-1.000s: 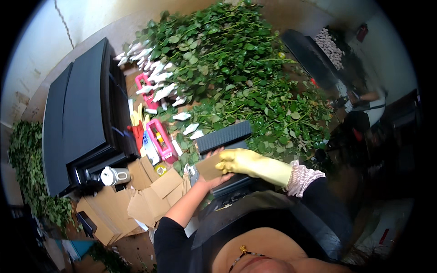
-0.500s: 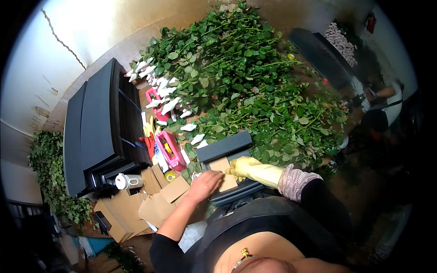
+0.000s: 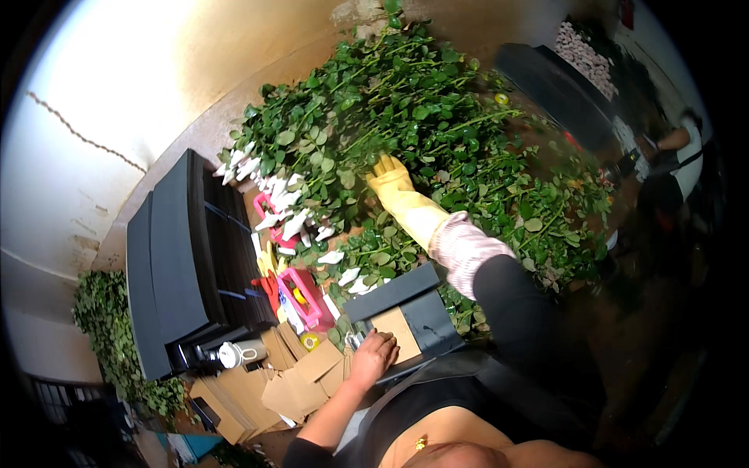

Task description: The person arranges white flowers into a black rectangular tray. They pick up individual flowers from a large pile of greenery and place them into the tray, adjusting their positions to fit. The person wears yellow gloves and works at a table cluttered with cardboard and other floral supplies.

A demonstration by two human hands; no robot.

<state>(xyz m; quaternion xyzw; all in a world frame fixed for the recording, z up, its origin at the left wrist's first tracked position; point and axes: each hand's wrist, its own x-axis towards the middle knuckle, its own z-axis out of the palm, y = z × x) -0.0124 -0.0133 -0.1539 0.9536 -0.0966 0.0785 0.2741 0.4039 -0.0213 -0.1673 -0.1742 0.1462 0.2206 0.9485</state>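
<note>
My left hand [image 3: 374,357], bare, lies on the left edge of a brown cardboard piece [image 3: 398,335]. Its fingers rest on the card rather than wrapping round it. Beneath the card is a dark grey sheet [image 3: 431,321] with a raised ribbed flap [image 3: 394,293] behind it. My right hand [image 3: 390,175], in a yellow rubber glove, reaches over a big heap of green leafy stems [image 3: 437,101]. Its fingers are spread and touch the leaves, with nothing plainly held. Flower heads in white sleeves [image 3: 292,224] stick out at the heap's left side.
At left stands a stack of dark folded sheets [image 3: 175,257]. Near it are a pink holder [image 3: 312,300], a white cup [image 3: 238,353], a yellow tape roll [image 3: 310,342] and cardboard pieces [image 3: 300,394]. Another person [image 3: 679,160] works at the far right.
My right gloved hand has left the cardboard and moved forward onto the leafy stems. My left hand stays at the card. The whole view has shifted and tilted somewhat.
</note>
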